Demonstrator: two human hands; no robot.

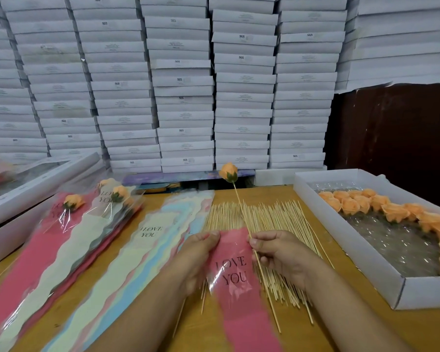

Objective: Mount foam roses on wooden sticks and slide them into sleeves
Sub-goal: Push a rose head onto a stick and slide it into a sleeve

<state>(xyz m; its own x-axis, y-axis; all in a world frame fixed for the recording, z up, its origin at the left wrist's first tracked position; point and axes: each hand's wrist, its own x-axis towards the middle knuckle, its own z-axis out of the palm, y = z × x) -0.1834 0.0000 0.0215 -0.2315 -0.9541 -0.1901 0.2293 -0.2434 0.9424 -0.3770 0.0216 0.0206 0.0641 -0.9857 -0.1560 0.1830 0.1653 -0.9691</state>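
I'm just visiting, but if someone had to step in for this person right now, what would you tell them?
Left hand pinches the top of a pink sleeve.
Right hand pinches the stick of a mounted rose, not yet in that sleeve.
Done: sleeved roses piled at left.
Left: loose roses in the white tray, spare sticks, empty sleeves.

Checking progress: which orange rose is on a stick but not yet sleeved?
The rose raised on the stick pinched by the right hand; the others lie sleeved or loose in the box.
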